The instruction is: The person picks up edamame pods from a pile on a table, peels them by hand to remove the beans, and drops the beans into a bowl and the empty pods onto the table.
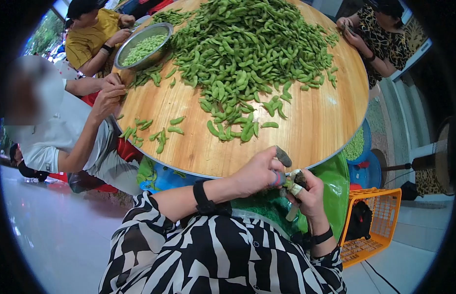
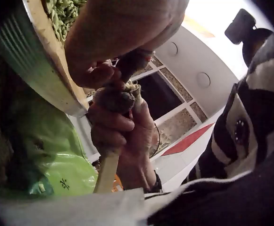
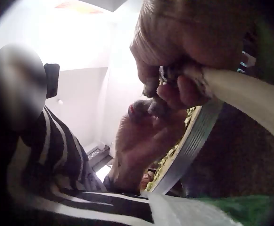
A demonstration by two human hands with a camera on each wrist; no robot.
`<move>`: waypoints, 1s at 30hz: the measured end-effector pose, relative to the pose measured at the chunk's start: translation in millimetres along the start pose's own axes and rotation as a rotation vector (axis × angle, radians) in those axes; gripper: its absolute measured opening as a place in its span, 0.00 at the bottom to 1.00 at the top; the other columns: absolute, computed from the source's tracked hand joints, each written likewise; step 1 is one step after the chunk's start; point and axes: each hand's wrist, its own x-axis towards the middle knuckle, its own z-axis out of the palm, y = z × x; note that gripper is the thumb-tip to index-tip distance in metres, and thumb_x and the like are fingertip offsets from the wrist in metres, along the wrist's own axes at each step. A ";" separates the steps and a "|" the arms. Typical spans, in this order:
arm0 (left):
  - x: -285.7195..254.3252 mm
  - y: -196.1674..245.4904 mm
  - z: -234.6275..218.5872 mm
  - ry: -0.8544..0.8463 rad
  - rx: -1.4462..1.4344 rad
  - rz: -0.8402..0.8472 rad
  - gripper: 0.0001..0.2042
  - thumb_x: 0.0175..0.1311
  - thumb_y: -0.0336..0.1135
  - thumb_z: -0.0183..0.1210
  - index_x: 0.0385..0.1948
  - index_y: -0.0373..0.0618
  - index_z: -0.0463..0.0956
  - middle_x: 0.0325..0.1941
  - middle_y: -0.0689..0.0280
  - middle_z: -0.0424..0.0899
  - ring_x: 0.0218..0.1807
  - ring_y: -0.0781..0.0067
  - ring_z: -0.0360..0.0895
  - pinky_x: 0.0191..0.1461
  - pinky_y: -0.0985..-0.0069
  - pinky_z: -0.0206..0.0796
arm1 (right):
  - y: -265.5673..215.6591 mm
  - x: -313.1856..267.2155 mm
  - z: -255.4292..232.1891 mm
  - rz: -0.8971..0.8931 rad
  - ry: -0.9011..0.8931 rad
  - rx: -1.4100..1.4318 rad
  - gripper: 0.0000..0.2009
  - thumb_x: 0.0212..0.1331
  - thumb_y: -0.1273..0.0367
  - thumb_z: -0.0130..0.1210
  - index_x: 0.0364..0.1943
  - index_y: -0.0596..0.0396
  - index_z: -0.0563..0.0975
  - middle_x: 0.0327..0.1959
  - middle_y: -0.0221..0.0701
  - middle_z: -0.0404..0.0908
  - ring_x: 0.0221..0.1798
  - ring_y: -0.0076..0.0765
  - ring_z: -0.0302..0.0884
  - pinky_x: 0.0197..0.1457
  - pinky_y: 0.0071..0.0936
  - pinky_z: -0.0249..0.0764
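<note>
In front of the body, both hands meet just past the table edge. My left hand (image 1: 260,171) reaches across with curled fingers, its tips at a small pale-green bit (image 1: 289,183) between the hands. A dark grey covering (image 1: 283,157) shows on a left fingertip, and a blue-and-pink band circles another finger. My right hand (image 1: 310,196) has its fingers curled round a long pale strip (image 3: 250,94), whose free end hangs below the fist. Whitish wrapping (image 1: 295,189) goes round a right digit. Overlapping fingers hide much of what lies between them.
A large pile of green soybean pods (image 1: 247,49) covers much of the round wooden table (image 1: 198,157). A metal bowl of shelled beans (image 1: 144,46) stands at the far left. Other people sit around. An orange crate (image 1: 380,220) and green plastic sheet (image 1: 338,186) are right of me.
</note>
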 end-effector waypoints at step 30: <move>-8.2 -11.3 -13.6 -0.041 0.047 -0.064 0.06 0.59 0.21 0.55 0.37 0.37 0.75 0.32 0.65 0.82 0.34 0.78 0.78 0.36 0.79 0.69 | -1.7 9.4 6.8 0.091 0.036 -0.059 0.04 0.52 0.74 0.56 0.30 0.59 0.74 0.19 0.22 0.70 0.19 0.15 0.63 0.21 0.15 0.56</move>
